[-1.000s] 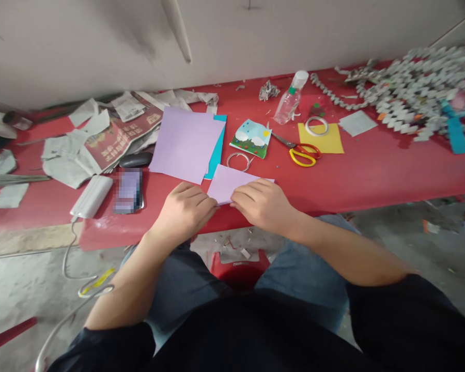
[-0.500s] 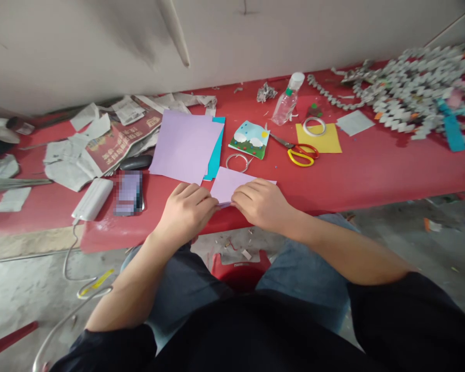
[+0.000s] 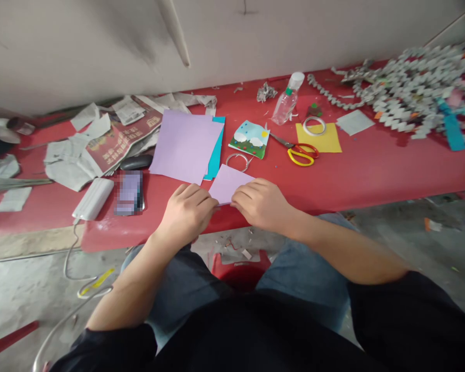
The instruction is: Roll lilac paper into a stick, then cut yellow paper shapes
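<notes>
A small sheet of purple paper lies at the front edge of the red table, its near edge between my two hands. With fingers curled, my left hand pinches the paper's near left corner. My right hand grips the near edge a little to the right and covers the paper's right part. Fingertips of both hands are partly hidden under the knuckles. Just beyond the paper rest a thin wire ring and a larger purple sheet on top of a blue sheet.
Scissors with red and yellow handles lie by a picture card. Behind are a clear bottle, a tape roll and yellow paper. Newspaper, a phone and a white power bank are left; folded-paper chains right.
The small purple paper has shifted slightly; its right corner, which stuck out beyond my right hand, no longer shows. My hands have barely moved.
</notes>
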Demonstrator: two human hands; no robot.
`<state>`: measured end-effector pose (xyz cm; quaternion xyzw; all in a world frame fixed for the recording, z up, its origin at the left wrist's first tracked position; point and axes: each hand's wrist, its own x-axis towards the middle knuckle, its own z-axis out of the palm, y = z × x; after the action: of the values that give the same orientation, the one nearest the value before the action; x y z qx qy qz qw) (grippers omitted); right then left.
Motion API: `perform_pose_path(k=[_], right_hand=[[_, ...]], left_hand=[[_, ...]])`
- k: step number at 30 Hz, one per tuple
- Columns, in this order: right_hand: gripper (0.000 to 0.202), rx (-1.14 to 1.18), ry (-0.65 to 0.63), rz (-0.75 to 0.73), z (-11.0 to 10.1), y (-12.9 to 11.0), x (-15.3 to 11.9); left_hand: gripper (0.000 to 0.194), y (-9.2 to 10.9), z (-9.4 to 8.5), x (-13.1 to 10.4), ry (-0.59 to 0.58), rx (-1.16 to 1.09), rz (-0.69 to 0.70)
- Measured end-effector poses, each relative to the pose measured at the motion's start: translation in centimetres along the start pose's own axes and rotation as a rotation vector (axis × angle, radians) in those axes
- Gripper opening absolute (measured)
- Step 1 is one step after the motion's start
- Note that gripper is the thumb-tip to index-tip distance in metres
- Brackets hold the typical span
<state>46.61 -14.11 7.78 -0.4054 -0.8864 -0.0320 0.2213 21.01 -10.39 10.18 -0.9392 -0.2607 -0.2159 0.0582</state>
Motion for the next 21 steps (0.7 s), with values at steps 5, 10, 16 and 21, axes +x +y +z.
perform_pose_path(k=[5,10,16,21], right_hand=[[0.025,0.008,0.013,0.012,-0.13,0.17,0.03],[0.027,-0.003,0.025,0.019,-0.27,0.3,0.08],[0.028,0.007,-0.005,0.012,-0.34,0.34,0.09],[0.028,-0.002,0.015,0.0,-0.49,0.26,0.22]], left_hand=[[0.009,0.09,-0.04,0.18,0.063,-0.009,0.005],[0.007,0.03,0.09,0.28,0.109,-0.007,0.006],[0.012,-0.17,0.14,0.09,0.063,0.008,0.024],[0.008,-0.2,0.05,0.1,0.046,0.011,0.037]])
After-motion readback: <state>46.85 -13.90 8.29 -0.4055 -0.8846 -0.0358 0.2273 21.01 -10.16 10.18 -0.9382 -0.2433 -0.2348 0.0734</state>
